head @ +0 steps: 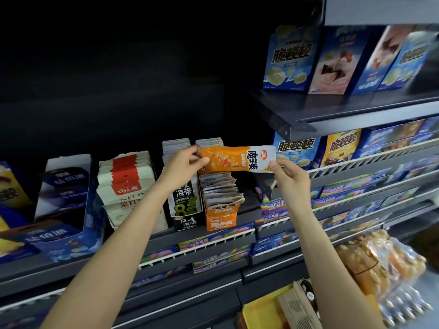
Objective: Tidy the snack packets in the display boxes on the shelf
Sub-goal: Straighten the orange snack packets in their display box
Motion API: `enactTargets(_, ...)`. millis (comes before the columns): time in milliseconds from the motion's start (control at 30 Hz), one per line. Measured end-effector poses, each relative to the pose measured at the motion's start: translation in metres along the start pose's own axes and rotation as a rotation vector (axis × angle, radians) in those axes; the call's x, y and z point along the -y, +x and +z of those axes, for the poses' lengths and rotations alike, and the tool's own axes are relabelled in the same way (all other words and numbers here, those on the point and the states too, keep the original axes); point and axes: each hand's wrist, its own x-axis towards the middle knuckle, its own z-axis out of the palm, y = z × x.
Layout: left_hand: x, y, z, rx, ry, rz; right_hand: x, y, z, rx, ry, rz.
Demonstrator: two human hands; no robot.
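Dark shelf (247,207) carries, left to right: blue box (64,203), white-and-red packets (128,184), black display box (187,214), orange display box (221,217) holding upright packets.

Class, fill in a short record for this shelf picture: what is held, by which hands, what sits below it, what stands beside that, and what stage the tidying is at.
held item: orange packet, lying sideways in the air
left hand: pinches the packet's left end
right hand: pinches the packet's right end
below it: orange box with a leaning row of like packets
neighbour: black box just left of the orange box
stage: packet out of the box, not yet put back
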Motion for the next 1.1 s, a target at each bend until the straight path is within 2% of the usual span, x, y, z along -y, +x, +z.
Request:
enactTargets(100,0.002,0.0,-0.001,0.003,-0.032,0.072,0.011,-0.005,-0.005,0.103,0.24,0.092)
enactTargets(167,0.003,0.0,-0.003,0.01,-0.069,0.103,0.015,-0.006,-0.008,0.142,0.276,0.088)
enactTargets(300,0.004,-0.001,-0.003,0.035,-0.079,0.088,0.01,-0.004,-0.007,0.13,0.217,0.055)
enactTargets(433,0.003,-0.001,-0.004,0.047,-0.111,0.07,-0.001,-0.001,-0.006,0.107,0.063,-0.062)
enactTargets(667,0.001,-0.001,-0.005,0.052,-0.133,0.06,-0.006,0.002,-0.004,0.066,0.044,-0.09)
enactTargets(733,0.004,0.001,-0.005,0.046,-0.122,0.062,-0.003,0.002,-0.007,0.111,0.043,-0.099)
enactTargets(800,0.006,0.002,-0.006,0.044,-0.135,0.06,0.002,0.001,-0.013,0.233,0.104,-0.098)
enactTargets(867,0.007,0.004,-0.006,0.052,-0.145,0.061,0.006,0.001,-0.018,0.302,0.04,-0.144)
enactTargets(967,0.007,0.005,-0.004,0.084,-0.101,0.07,0.015,0.004,-0.015,0.155,-0.199,-0.35)
enactTargets(1033,0.006,0.007,-0.003,0.115,0.012,0.08,0.019,0.005,-0.005,0.064,-0.211,-0.437)
enactTargets(1100,0.004,0.011,-0.005,0.144,0.234,0.103,0.02,0.005,0.005,0.045,-0.168,-0.428)
